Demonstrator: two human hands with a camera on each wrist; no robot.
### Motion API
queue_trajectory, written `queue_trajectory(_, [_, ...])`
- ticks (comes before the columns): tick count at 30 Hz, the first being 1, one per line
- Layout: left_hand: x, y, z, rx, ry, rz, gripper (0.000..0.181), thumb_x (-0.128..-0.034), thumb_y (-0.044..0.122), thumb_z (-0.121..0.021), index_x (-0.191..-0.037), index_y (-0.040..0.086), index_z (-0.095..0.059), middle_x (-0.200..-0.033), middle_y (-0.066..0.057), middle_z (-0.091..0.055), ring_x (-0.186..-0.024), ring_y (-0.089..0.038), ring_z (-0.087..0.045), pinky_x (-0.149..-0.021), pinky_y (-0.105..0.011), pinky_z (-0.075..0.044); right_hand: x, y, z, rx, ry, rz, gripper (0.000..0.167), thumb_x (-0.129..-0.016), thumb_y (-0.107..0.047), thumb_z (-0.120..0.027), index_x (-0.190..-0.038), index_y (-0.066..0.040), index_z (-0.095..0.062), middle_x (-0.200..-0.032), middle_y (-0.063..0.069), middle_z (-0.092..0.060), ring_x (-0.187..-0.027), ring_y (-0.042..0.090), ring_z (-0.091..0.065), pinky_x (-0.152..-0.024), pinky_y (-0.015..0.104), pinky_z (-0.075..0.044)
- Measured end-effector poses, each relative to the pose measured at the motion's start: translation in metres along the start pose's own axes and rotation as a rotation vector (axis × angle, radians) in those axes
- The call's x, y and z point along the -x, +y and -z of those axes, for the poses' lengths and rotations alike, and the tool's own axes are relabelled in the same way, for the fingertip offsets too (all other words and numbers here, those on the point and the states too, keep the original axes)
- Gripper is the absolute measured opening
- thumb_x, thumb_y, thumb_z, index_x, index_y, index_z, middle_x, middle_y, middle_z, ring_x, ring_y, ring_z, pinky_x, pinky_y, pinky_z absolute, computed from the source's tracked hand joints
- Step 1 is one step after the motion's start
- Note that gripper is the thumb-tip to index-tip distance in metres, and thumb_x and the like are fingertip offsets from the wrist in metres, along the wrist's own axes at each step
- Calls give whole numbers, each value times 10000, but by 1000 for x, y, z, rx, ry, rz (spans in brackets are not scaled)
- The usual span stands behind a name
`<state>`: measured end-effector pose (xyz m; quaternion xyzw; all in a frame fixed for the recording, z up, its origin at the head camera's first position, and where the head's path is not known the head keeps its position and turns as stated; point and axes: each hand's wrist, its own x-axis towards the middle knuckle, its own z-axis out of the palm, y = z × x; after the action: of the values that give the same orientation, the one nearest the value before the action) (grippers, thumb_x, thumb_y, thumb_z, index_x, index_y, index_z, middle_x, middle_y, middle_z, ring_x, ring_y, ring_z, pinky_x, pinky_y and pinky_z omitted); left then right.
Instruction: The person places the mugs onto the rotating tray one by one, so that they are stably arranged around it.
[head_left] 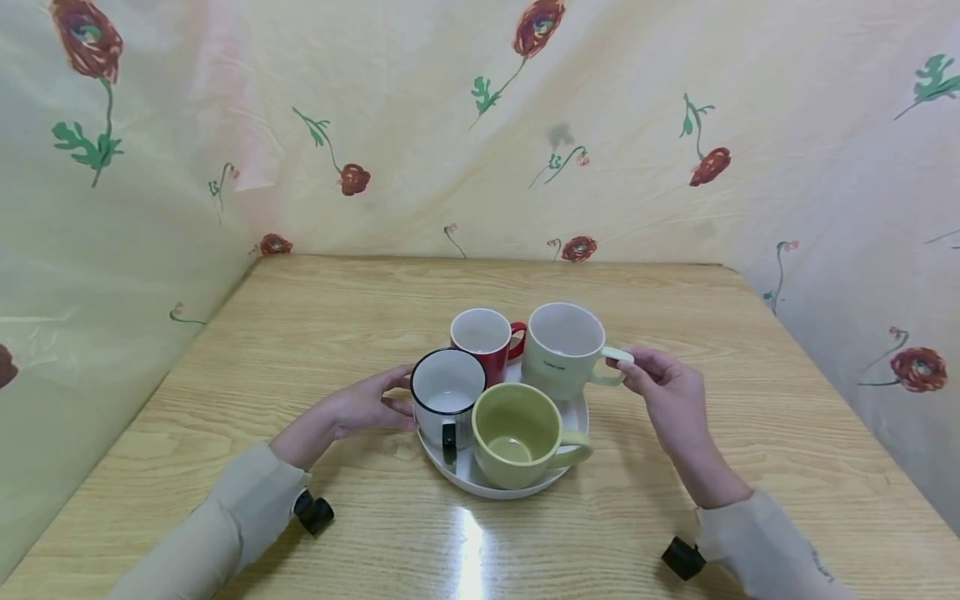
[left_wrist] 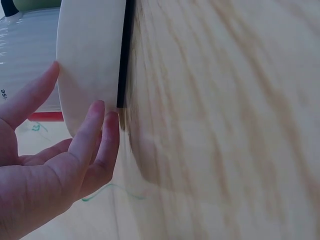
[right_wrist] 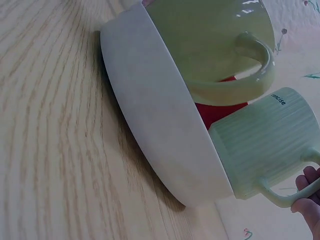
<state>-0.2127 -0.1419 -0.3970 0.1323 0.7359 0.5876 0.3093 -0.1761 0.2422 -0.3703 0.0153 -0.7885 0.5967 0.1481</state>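
Observation:
A white round dish (head_left: 491, 490) with raised sides holds a white mug with a black rim (head_left: 442, 421), a red mug (head_left: 495, 362), a pale green mug (head_left: 553, 377) and a yellow-green mug (head_left: 513, 462). By the handle, my right hand (head_left: 670, 392) pinches the pale green mug between thumb and fingers; its base sits at the dish's rim in the right wrist view. My left hand (head_left: 375, 402) is at the dish's left side, beside the black-rimmed mug. In the left wrist view its thumb touches the dish's rim (left_wrist: 92, 55), with loosely bent fingers along the outer wall.
The wooden table (head_left: 322, 308) extends around the dish on all sides. Flowered cloth (head_left: 420, 125) hangs behind the table and along both sides. A small black device (head_left: 313, 512) is strapped at the left cuff, another black device (head_left: 683, 557) at the right.

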Motion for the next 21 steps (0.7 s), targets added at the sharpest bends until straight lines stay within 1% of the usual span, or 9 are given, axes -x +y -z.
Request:
queue_trajectory(9, [-1, -1, 0, 1, 7, 5, 868, -821, -126, -667, -1529, 78, -207, -1473, -254, -267, -1088, -224, -594, -933, -327, -551, 3, -1, -9, -41, -23, 4, 208, -920, -57, -643, -1073, 83, -640, -832, -232, -710, -836, -67, -677, -719, 119, -557])
queue_trajectory(13, [-1, 0, 0, -4, 9, 8, 876, -817, -128, -669, -1531, 83, -206, -1462, -255, -273, -1093, -234, -586, -931, -327, -551, 4, 0, -12, -7, -42, 14, 249, -918, -63, -647, -1088, 119, -628, -832, -251, -699, -840, -65, -667, -725, 111, -552])
queue_trajectory(17, [-1, 0, 0, -2, -3, 11, 894, -820, -123, -669, -1538, 84, -179, -1508, -252, -237, -1127, -245, -579, -927, -321, -550, 6, 3, -17, 29, -54, 10, 293, -916, -83, -657, -1106, 137, -620, -815, -283, -675, -836, -66, -656, -732, 113, -553])
queue_trajectory(21, [0, 1, 1, 1, -25, 5, 909, -826, -120, -666, -1545, 89, -151, -1548, -246, -207, -1190, -271, -564, -921, -316, -551, 6, 5, -20, 28, -52, 6, 315, -918, -97, -657, -1111, 147, -613, -803, -285, -666, -833, -57, -657, -729, 122, -557])
